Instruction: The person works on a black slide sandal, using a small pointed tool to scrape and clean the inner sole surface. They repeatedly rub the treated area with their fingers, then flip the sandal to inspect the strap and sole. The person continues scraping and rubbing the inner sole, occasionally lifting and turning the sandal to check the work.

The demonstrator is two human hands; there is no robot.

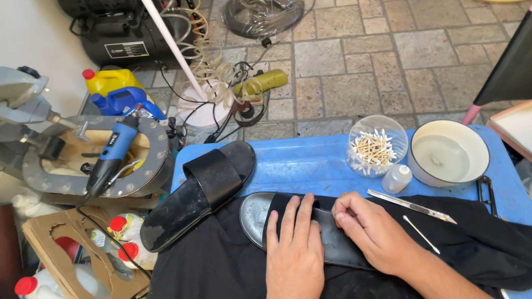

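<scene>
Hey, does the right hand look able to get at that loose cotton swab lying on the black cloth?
Probably yes. The right hand rests on the sandal, and the cotton swab lies uncovered on the black cloth just to its right, with nothing between them. The metal tool lies beyond the swab, out of the way.

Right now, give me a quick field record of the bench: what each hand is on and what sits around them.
Left hand: flat on the black sandal, pressing it down
Right hand: fingertips pinched at the sandal's upper edge
Under the sandal: black cloth
Second sandal: on the blue table, left of the hands, untouched
Right of the hands: metal tweezers and one cotton swab on the cloth
Further back: clear tub of swabs, small white bottle, white bowl
</scene>
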